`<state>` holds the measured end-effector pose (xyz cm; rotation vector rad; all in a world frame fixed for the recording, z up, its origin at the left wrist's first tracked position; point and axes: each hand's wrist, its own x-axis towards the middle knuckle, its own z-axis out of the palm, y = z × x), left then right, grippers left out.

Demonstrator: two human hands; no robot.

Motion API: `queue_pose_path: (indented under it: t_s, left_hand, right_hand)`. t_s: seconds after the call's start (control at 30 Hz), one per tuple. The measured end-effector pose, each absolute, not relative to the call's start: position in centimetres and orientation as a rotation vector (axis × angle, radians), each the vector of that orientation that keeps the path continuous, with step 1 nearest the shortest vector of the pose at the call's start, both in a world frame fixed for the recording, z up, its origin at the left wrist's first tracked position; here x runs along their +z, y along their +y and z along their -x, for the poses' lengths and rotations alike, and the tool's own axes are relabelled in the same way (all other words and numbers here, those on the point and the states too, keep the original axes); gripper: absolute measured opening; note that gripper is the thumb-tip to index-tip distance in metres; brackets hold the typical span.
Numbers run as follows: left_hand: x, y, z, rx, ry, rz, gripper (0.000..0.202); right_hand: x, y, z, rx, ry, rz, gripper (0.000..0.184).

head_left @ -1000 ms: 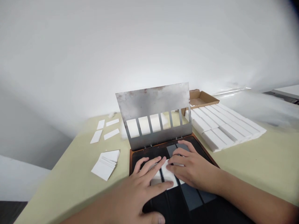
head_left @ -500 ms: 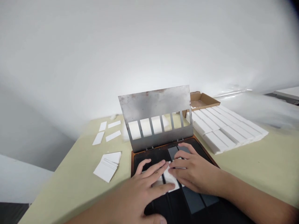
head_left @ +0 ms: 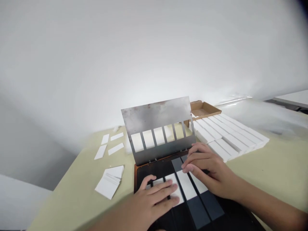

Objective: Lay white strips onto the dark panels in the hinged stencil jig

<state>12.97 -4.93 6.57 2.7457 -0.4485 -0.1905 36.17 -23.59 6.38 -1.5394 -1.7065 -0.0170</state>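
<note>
A black board (head_left: 156,170) with an orange-brown edge lies in front of me, and a metal plate (head_left: 156,115) with rectangular cut-outs stands hinged up at its far side. White cards lie in a row across the board. My left hand (head_left: 154,200) is spread flat, its fingers resting on a white card (head_left: 171,176) and partly covering others to the left. Over the right part of the row is my right hand (head_left: 209,170), fingers loosely bent and apart. Its fingertips are by the upper end of another white card (head_left: 186,186); contact is unclear.
A fanned pile of white cards (head_left: 108,184) lies left of the board, with several single cards (head_left: 100,152) behind it. Stacked rows of white pieces (head_left: 235,134) stand at the right, beside an open cardboard box (head_left: 207,110). A pale wall rises behind the table.
My right hand has lifted and shifted right, away from my left hand, uncovering the white cards on the right. My left hand stays on the cards. The camera view has tilted up slightly.
</note>
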Motion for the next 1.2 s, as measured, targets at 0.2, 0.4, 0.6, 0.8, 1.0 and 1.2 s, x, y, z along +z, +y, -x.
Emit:
queue_pose_path:
  t_s: [0.2,0.4,0.6,0.8,1.0,1.2]
  left_hand:
    - [8.1,-5.4,-14.3,-0.163,-0.378,-2.756,0.065]
    - [7.8,-7.6,-17.0,-0.065,-0.148,-2.801,0.030]
    - [4.8,-7.9,-17.5,0.157,-0.211,-2.889,0.040]
    - [3.6,-7.4,-17.3,0.221,-0.276,-2.893,0.037]
    - [2.8,-7.9,-17.4,0.482,-0.259,-2.828,0.036]
    - [2.7,-7.9,-16.9,0.627,-0.400,-2.770,0.030]
  right_hand:
    - [3.1,-23.7,-36.9,-0.034,-1.850,1.587,0.019]
    - [1.6,-24.5,-37.4,-0.082,-1.931,1.626,0.011]
    - [1.9,-24.8,-37.7,-0.057,-1.982,1.628,0.009]
    - [3.0,-25.4,-38.1,0.157,-2.136,1.716,0.063]
    - [3.2,-26.3,-38.1,0.282,-2.248,1.794,0.088]
    - [2.6,-26.1,-37.7,0.176,-2.175,1.818,0.057]
